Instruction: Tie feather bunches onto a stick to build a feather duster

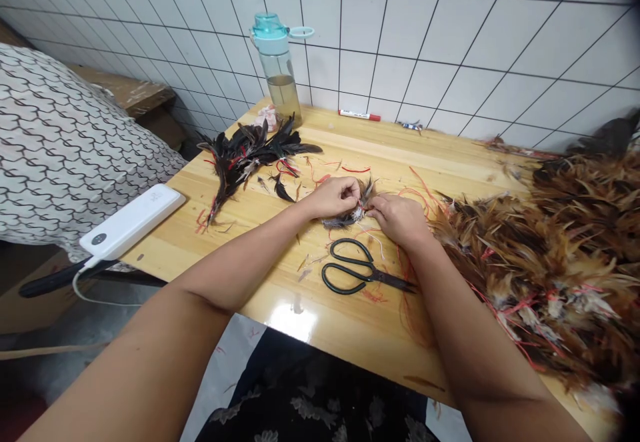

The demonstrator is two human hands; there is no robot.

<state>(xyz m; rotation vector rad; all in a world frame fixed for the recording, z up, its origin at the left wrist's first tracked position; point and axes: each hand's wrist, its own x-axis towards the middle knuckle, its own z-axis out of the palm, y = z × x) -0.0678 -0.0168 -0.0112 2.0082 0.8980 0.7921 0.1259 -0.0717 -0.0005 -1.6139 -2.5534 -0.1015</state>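
Note:
Both hands meet over the middle of the wooden table at a small feather bundle [359, 214], dark with pale fluffy ends and a bit of red thread. My left hand [334, 197] is closed, thumb and fingers pinched on the bundle. From the other side, the fingertips of my right hand [403, 217] press together at its pale end; the exact grip is partly hidden. A white string [373, 235] trails below the bundle. Black-handled scissors [369, 270] lie just in front of the hands, blades pointing toward my right forearm.
Brown feathers [545, 262] form a large heap at right. Black feathers [245, 155] lie at left, near a water bottle [281, 72]. A red marker [359, 115] rests by the tiled wall. A white power bank [133, 222] with a cable sits at the left edge. Red threads [420, 192] are scattered about.

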